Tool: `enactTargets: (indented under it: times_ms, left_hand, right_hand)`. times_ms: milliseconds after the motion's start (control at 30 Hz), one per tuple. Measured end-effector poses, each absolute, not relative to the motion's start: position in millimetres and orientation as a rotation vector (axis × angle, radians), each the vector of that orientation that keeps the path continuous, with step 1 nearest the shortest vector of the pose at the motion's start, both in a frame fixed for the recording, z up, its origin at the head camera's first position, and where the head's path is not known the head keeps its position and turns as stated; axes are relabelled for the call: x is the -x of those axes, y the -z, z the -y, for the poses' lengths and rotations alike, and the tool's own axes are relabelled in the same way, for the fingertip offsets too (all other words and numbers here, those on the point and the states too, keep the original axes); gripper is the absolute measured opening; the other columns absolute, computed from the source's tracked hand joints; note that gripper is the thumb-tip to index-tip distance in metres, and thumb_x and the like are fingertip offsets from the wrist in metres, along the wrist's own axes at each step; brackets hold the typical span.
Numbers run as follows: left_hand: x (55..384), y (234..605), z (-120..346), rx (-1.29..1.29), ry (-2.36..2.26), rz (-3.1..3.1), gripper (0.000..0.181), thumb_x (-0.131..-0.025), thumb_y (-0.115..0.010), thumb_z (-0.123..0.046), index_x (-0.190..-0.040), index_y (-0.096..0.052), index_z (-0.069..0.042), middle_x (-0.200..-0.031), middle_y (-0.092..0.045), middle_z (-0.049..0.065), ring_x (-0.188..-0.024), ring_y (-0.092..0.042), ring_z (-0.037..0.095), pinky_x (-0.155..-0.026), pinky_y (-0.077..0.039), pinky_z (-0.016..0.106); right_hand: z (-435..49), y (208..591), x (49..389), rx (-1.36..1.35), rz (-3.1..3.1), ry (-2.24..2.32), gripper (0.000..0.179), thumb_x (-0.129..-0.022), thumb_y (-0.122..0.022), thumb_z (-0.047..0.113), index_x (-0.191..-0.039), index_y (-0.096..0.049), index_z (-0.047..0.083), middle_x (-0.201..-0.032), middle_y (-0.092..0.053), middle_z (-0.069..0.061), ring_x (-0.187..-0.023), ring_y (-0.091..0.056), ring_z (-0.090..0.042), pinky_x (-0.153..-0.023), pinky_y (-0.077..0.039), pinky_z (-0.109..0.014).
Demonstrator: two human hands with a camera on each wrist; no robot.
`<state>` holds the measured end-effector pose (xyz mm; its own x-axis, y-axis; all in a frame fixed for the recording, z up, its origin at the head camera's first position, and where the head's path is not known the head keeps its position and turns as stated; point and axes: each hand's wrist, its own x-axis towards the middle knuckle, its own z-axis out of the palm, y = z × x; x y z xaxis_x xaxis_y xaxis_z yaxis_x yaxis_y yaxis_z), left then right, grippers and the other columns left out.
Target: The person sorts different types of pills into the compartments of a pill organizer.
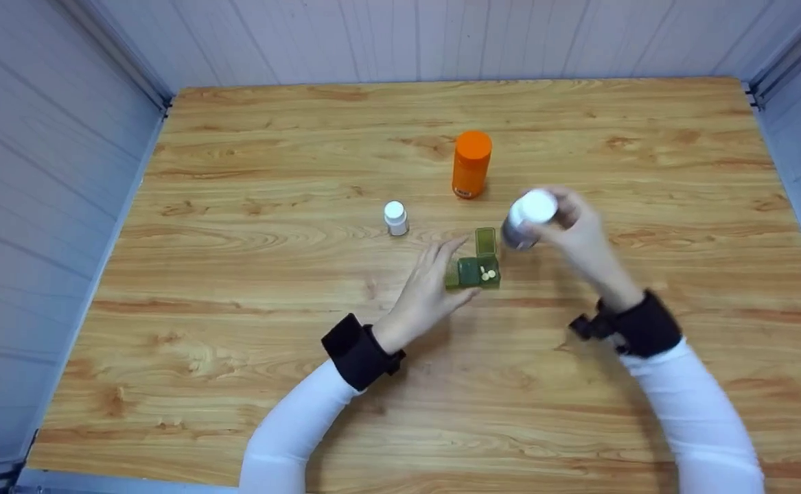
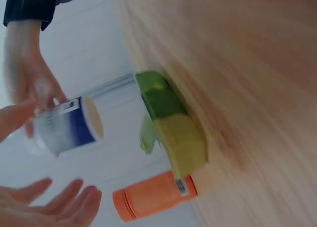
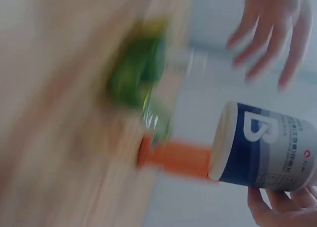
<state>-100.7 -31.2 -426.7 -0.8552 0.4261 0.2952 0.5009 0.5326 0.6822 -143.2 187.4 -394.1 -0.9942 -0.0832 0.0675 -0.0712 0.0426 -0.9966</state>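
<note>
My right hand grips a white-capped pill bottle. In the right wrist view this bottle has a white and dark blue label with a big letter B, and it is held up off the table. A small green pill organizer lies on the table, one lid flipped up at its right end. A few pale tablets sit in that compartment. My left hand hovers at the organizer's left side, fingers spread and thumb apart, holding nothing; the organizer is beyond its fingertips in the left wrist view.
An orange bottle stands upright behind the organizer. To its left and nearer me is a small white bottle. The wood-grain table is bordered by pale panel walls at the back and sides.
</note>
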Motion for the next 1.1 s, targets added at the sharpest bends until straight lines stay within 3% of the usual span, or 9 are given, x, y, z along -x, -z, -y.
enactTargets:
  times_ms: [233,467,700,933,1000,1100]
  left_hand:
    - [106,436,46,0.934,1.126,2.808,0.039,-0.078,-0.066,-0.016,-0.113,-0.054,-0.003,-0.106,-0.053,0.007,-0.101,-0.048,0.019,-0.09,-0.04,0.028]
    - [109,441,47,1.038,1.051,2.864,0.032,-0.081,-0.063,-0.016,-0.11,-0.057,-0.002,-0.101,-0.055,0.011,-0.095,-0.05,0.02,-0.086,-0.043,0.027]
    - [114,442,46,1.042,1.024,2.854,0.031,-0.08,-0.065,-0.015,-0.107,-0.058,-0.001,-0.1,-0.055,0.011,-0.092,-0.051,0.019,-0.081,-0.045,0.025]
    - [126,441,42,1.096,0.834,2.858,0.031,-0.08,-0.064,-0.017,-0.105,-0.058,-0.001,-0.098,-0.053,0.01,-0.086,-0.052,0.019,-0.077,-0.045,0.028]
    - [130,441,41,1.108,0.767,2.874,0.032,-0.079,-0.065,-0.017,-0.105,-0.057,0.0,-0.097,-0.052,0.01,-0.083,-0.052,0.019,-0.075,-0.046,0.028]
    - [135,443,40,1.117,0.678,2.918,0.034,-0.078,-0.066,-0.017,-0.105,-0.056,0.0,-0.095,-0.052,0.011,-0.081,-0.053,0.019,-0.073,-0.047,0.028]
  right_hand:
    - [-241,414,203,-0.169,-2.396,2.128,0.04,-0.078,-0.064,0.002,-0.113,-0.044,0.005,-0.109,-0.056,-0.002,-0.106,-0.047,-0.016,-0.086,-0.037,-0.016]
    - [-259,434,221,-0.348,-2.461,2.064,0.045,-0.079,-0.063,0.006,-0.117,-0.038,0.003,-0.123,-0.047,-0.015,-0.112,-0.043,-0.019,-0.089,-0.036,-0.017]
    - [-262,441,222,-0.31,-2.372,2.15,0.048,-0.078,-0.063,0.002,-0.119,-0.036,0.002,-0.127,-0.044,-0.016,-0.115,-0.04,-0.02,-0.092,-0.034,-0.018]
    - [-247,422,206,-0.166,-2.671,2.009,0.068,-0.078,-0.064,0.005,-0.132,-0.022,0.001,-0.14,-0.025,-0.014,-0.131,-0.018,-0.014,-0.105,-0.013,-0.019]
    - [-234,416,196,-0.028,-2.736,2.042,0.061,-0.079,-0.06,-0.001,-0.13,-0.026,-0.003,-0.135,-0.031,-0.014,-0.128,-0.026,-0.017,-0.105,-0.018,-0.023]
    - [-215,413,180,0.207,-2.691,2.076,0.045,-0.081,-0.053,-0.008,-0.122,-0.036,-0.01,-0.122,-0.045,-0.009,-0.112,-0.043,-0.016,-0.093,-0.034,-0.022]
